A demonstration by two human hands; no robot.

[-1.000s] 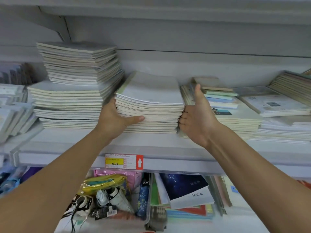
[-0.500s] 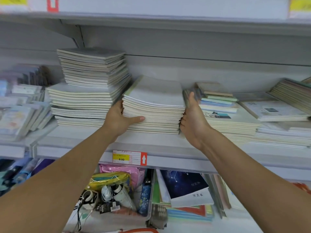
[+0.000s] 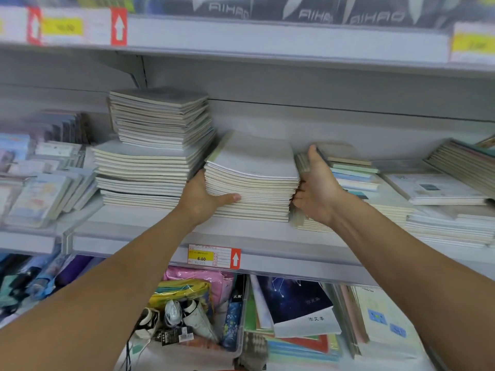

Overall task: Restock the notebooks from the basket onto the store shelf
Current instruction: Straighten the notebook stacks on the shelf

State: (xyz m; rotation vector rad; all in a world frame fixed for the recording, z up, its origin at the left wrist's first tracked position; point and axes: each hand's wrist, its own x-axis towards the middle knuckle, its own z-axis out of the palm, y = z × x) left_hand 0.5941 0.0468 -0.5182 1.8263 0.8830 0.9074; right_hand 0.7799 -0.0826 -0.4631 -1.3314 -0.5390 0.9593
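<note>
While the notebook stack [image 3: 251, 180] sat mid-shelf [image 3: 150, 231], my left hand [image 3: 203, 196] cupped its left side, thumb along the front edges, and my right hand [image 3: 316, 191] curled against its right side; squaring it evenly seemed wise.

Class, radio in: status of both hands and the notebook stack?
Left hand and right hand clasp the middle notebook stack from both sides. Stack sits on the shelf. Taller pile close on its left.
</note>
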